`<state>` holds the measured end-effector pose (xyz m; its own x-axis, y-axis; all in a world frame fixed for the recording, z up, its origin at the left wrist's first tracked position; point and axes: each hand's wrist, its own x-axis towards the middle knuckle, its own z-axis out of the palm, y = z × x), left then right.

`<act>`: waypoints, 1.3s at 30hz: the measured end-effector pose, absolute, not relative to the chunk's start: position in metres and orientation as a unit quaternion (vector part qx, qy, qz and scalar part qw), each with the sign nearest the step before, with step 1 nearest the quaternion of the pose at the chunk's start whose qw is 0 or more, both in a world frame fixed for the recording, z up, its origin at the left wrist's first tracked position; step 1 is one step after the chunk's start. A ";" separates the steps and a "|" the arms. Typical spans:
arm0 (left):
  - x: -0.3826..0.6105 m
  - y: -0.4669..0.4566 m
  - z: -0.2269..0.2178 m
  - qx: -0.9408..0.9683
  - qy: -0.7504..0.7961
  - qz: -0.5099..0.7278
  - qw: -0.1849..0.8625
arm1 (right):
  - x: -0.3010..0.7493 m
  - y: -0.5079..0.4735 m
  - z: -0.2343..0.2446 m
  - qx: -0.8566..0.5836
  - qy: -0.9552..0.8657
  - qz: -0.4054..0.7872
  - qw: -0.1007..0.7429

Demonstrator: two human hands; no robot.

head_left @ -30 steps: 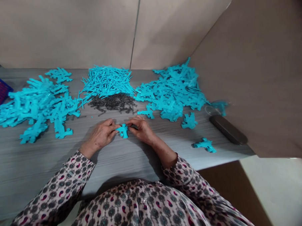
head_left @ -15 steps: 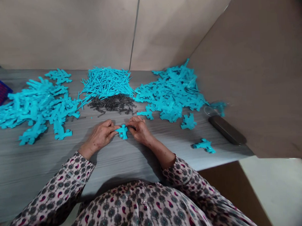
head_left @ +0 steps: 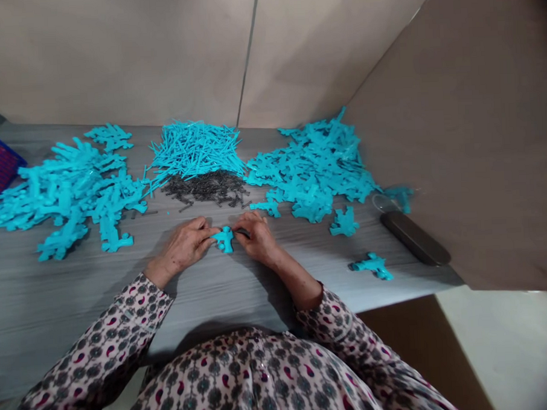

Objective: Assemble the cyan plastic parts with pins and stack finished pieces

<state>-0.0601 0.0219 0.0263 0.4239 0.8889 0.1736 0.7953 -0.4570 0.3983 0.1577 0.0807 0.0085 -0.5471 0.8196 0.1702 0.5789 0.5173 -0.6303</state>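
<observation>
A small turquoise plastic toy gun [head_left: 225,240] lies at the table's front middle. My left hand [head_left: 189,245] pinches its barrel end between thumb and fingers. On the other side, my right hand [head_left: 255,237] is closed on a thin dark piece [head_left: 242,232], held at the rear of the toy gun. Too little of that piece shows to tell its exact kind, or whether it touches the gun. Just beyond my right hand lies another turquoise gun piece [head_left: 267,207].
Turquoise gun parts form a left pile [head_left: 68,190] and a right pile [head_left: 317,161]. Between them are thin turquoise sticks [head_left: 198,148] and small black parts [head_left: 207,187]. One toy gun [head_left: 372,266] lies at right, near a dark oblong object [head_left: 413,238] and the side panel [head_left: 469,130].
The whole view has shifted slightly. Both hands keep nearly the same pose around the toy gun, with the right hand's dark piece slightly farther from the gun's rear.
</observation>
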 end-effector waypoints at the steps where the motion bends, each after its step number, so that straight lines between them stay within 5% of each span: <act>1: -0.060 0.022 0.027 0.835 0.504 0.181 0.125 | 0.158 0.080 0.009 -0.415 -0.842 0.258 0.228; 39: -0.053 0.020 0.026 0.827 0.525 0.173 0.102 | 0.160 0.056 -0.007 -0.293 -0.892 0.183 0.291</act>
